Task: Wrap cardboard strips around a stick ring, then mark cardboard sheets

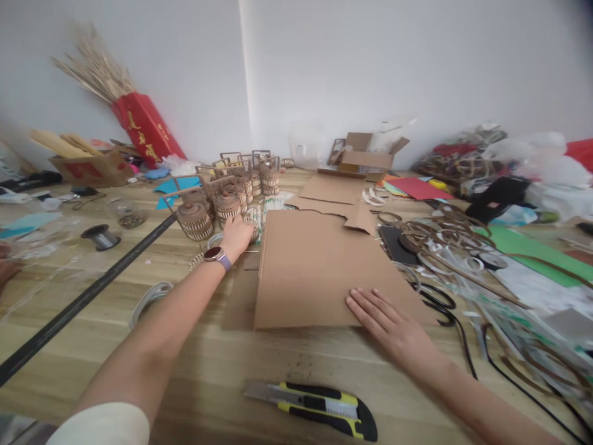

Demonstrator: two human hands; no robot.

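Note:
My right hand lies flat, fingers stretched out, on the front right part of a brown cardboard sheet. My left hand, with a watch at the wrist, reaches to a small woven round piece beside the sheet's back left edge; its fingers are bent around or against it, partly hidden. Just behind that hand stand several small woven baskets with handles. A yellow and black utility knife lies near the table's front edge, its blade end toward the left.
More cut cardboard lies behind the sheet. Scissors, brown strips and a green sheet lie at the right. A wire spool and black strip are at the left. Another person's hand shows at the left edge.

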